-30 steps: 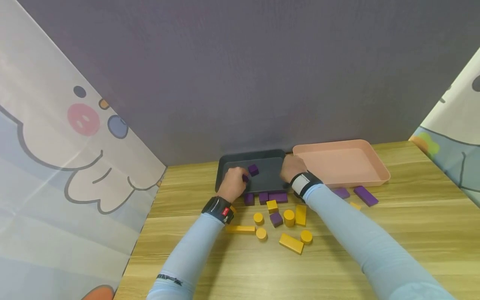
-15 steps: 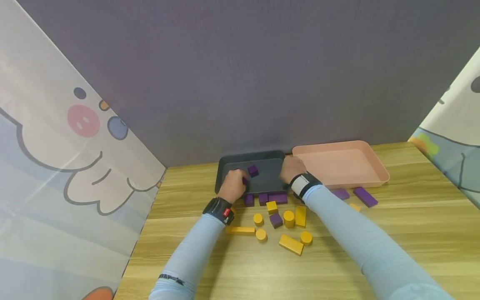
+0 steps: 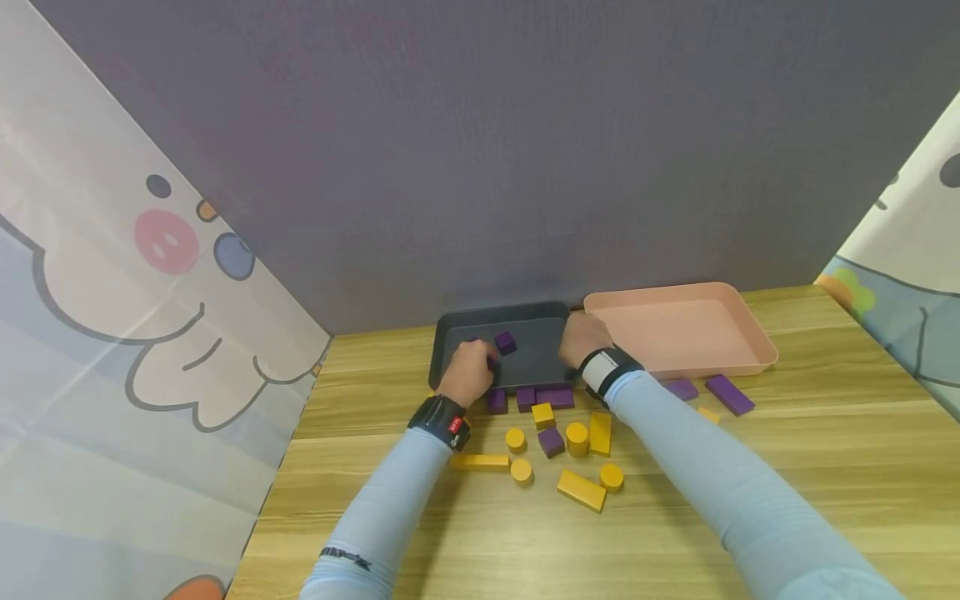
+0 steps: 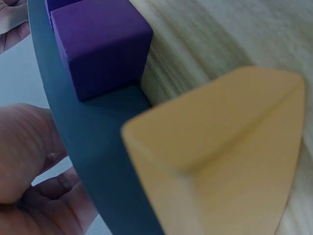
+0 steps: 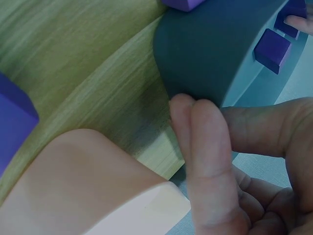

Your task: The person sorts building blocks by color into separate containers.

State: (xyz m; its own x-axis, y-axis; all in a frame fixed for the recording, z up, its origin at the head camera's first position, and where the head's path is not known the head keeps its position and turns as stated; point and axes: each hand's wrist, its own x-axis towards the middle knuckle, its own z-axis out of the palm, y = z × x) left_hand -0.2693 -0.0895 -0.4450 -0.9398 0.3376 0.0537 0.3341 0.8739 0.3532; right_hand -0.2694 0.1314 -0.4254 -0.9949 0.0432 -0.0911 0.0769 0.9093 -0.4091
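In the head view my left hand (image 3: 467, 372) reaches into the dark grey tray (image 3: 540, 310). Its fingers pinch a purple block (image 5: 294, 14), of which only part shows beside the fingertips. Another purple bit peeks out behind the knuckles, and a loose purple cube (image 3: 505, 342) lies on the tray floor to the right. My right hand (image 3: 587, 339) holds the tray's right end; in the right wrist view its thumb and fingers (image 5: 210, 142) pinch the rim. The left wrist view shows the left hand (image 4: 29, 166) beyond the tray wall, its grip partly hidden.
A pink tray (image 3: 761, 329) stands right of the dark one. Purple blocks (image 3: 555, 398) line the dark tray's front. Yellow cylinders (image 3: 577, 439), yellow bars (image 3: 581, 490) and a purple cube (image 3: 551, 442) lie nearer me. A grey wall (image 3: 510, 167) rises behind.
My left hand has shifted slightly toward me, baring a purple bit behind its knuckles. The right hand keeps its hold on the tray, and the loose blocks stay where they were.
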